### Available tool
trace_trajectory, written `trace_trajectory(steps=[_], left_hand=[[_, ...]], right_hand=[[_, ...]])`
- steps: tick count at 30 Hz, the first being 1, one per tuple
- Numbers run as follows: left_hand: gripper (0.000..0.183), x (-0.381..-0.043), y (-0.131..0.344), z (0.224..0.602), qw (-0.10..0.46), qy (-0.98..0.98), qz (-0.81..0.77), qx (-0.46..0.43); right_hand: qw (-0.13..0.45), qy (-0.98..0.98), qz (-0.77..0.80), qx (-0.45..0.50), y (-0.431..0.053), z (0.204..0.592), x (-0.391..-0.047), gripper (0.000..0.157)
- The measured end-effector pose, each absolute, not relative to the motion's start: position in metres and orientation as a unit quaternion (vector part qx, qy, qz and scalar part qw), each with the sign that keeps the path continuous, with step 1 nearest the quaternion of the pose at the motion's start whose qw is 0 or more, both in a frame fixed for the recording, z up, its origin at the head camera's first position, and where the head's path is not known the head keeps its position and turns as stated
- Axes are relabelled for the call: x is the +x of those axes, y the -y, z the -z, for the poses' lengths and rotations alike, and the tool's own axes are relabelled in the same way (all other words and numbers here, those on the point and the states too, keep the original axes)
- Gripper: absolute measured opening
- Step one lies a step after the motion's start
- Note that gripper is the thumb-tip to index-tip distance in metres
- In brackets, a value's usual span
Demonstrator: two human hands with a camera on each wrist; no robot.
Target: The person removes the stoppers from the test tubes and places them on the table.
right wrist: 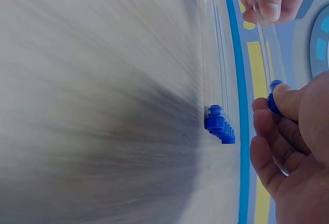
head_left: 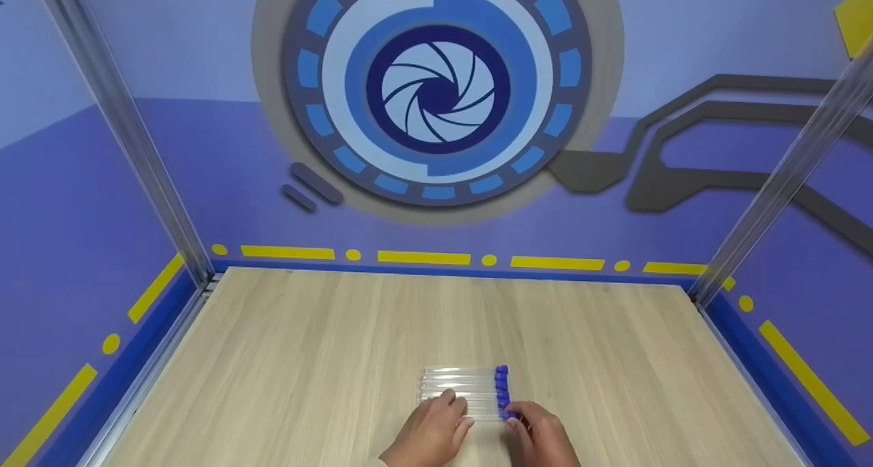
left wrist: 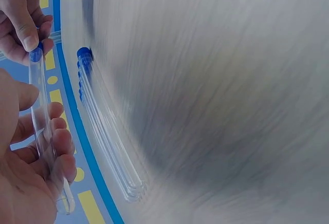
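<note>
A clear test tube [left wrist: 35,74] with a blue cap [right wrist: 273,100] is held up off the table between the two hands. My left hand [head_left: 431,427] grips its clear body, fingers curled round it in the left wrist view. At the capped end, my right hand [head_left: 547,434] pinches the blue cap between thumb and forefinger. Several more capped test tubes [head_left: 458,378] lie side by side in a row on the table, their blue caps [head_left: 502,382] all pointing right in the head view. The hands partly hide the near end of that row.
The wood-grain table [head_left: 286,358] extends around the row of tubes. Blue printed walls [head_left: 204,181] enclose its back and sides. Metal posts [head_left: 129,126] stand at the back corners.
</note>
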State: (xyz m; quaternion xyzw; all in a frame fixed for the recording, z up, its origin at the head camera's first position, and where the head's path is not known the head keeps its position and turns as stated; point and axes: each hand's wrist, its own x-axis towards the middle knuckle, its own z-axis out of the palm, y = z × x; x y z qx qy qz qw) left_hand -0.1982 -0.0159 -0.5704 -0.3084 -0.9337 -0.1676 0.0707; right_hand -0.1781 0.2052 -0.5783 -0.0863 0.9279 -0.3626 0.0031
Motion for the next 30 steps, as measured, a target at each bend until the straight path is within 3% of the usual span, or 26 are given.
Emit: trace_trajectory(steps=[30], left_hand=[[0.018,-0.199,0.0204,0.5658,0.053,0.933,0.175,-0.31]], right_hand=[[0.038,-0.917,0.381,-0.112,-0.2103,0.5768,-0.179,0.019]])
